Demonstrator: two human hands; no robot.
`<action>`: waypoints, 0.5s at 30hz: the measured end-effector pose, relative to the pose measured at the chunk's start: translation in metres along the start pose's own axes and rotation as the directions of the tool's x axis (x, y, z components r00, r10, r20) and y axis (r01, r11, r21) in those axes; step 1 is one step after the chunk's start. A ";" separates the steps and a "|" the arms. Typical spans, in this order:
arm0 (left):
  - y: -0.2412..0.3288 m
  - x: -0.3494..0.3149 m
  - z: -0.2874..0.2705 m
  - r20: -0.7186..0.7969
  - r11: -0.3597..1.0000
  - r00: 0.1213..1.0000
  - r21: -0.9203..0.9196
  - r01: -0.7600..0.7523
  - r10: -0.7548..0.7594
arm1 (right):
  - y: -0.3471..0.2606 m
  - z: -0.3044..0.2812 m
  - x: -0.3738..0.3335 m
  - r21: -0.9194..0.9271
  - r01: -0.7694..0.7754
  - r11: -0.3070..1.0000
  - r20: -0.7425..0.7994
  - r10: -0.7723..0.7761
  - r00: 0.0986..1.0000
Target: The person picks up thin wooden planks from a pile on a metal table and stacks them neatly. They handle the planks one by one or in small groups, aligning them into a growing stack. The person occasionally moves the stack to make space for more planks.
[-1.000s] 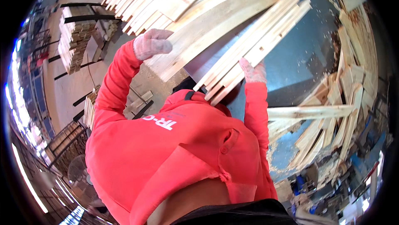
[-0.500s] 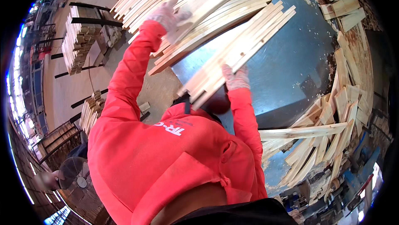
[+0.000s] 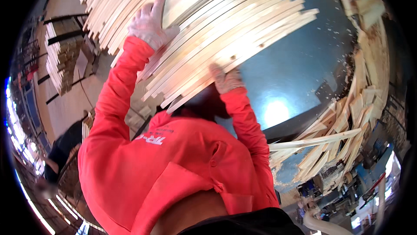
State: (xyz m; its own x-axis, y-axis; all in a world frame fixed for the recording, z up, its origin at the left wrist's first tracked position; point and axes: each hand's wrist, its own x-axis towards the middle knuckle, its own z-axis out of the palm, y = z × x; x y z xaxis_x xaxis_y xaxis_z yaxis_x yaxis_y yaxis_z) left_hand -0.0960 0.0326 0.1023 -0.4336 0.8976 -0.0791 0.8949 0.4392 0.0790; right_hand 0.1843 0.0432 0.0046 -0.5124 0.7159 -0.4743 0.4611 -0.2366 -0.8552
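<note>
At 12 o'clock, a broad row of wooden strips (image 3: 234,35) is laid side by side, their ends uneven, across a blue-grey metal table (image 3: 295,76). At 11 o'clock, the gloved left hand (image 3: 150,26) is placed over the strips, its fingers stretched and spread, the thumb held out to the side. Just above the centre, toward 1 o'clock, the gloved right hand (image 3: 226,81) is set against the near long edge of the row; its thumb is shown on the wood, but whether anything is pinched by the hidden fingers cannot be told.

The bare table is seen from 1 to 3 o'clock, marked by a bright patch of reflected light (image 3: 277,111) at 3 and sprinkled with shavings at 2. Its rim at 2 is crowded by rough boards (image 3: 369,52), and at 4 a tangle of offcuts (image 3: 315,163) is crossed by one longer board (image 3: 317,140). Farther out at 4, blurred machinery is seen. At 10 o'clock, stacked lumber (image 3: 65,65) is kept above a tan floor (image 3: 71,109). At 8, a person in dark clothing (image 3: 67,148) is partly shown.
</note>
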 end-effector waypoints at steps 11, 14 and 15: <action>-0.129 0.083 -0.042 -0.033 0.984 0.992 -0.131 0.119 -0.124 | -0.045 0.072 0.124 0.570 -0.012 0.821 -0.038 0.041 0.998; -0.170 0.099 -0.057 -0.129 0.987 0.986 -0.134 0.090 -0.107 | -0.077 0.090 0.159 0.171 0.122 0.978 0.038 -0.130 0.991; -0.189 0.098 -0.053 -0.231 0.996 0.972 -0.081 0.029 -0.047 | -0.086 0.101 0.174 0.116 0.198 0.973 0.008 -0.200 0.980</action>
State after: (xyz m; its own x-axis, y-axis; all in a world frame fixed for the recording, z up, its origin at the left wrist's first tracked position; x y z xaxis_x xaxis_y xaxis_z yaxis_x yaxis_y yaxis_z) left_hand -0.3130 0.0400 0.1320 -0.4881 0.8601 0.1485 0.8703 0.4669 0.1566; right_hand -0.0174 0.1213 -0.0256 -0.6000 0.7436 -0.2950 0.2635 -0.1645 -0.9506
